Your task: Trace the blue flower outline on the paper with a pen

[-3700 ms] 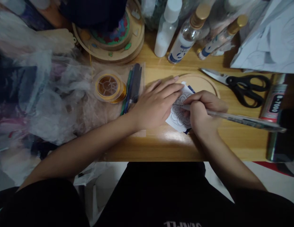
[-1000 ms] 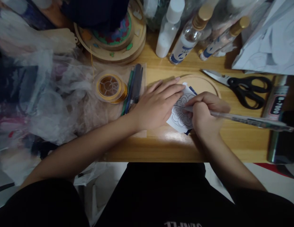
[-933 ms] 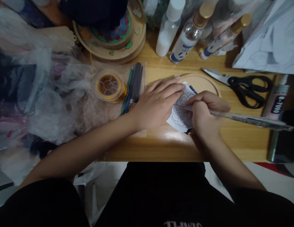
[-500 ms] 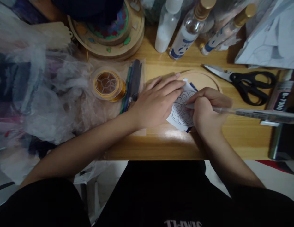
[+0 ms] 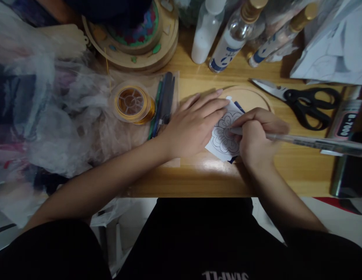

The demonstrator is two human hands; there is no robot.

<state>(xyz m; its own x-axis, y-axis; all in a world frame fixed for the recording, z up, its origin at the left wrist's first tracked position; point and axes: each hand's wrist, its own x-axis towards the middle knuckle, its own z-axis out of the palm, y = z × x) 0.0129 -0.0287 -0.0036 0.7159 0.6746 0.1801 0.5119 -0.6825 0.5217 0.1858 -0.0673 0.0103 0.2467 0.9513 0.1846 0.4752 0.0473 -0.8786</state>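
Observation:
A white paper [image 5: 224,136] with a line-drawn flower lies tilted on dark blue material [image 5: 238,106], over a round wooden disc [image 5: 253,97]. My left hand [image 5: 195,126] lies flat with its fingers stretched out, their tips on the paper's upper left edge. My right hand [image 5: 256,134] is closed round a clear pen [image 5: 309,140], whose tip meets the middle of the flower. The far end of the pen points to the right. Part of the disc and the paper's right side are hidden under my right hand.
Black-handled scissors [image 5: 306,101] lie at the right, beside a B-7000 tube [image 5: 345,120] and a dark phone-like object [image 5: 348,175]. Bottles [image 5: 227,46] stand behind. A yellow thread spool [image 5: 134,103], pens [image 5: 163,103] and plastic bags [image 5: 72,116] are at the left.
The far end of the pen has dipped slightly toward me, and my right hand has shifted a little to the right. My left hand stays in place.

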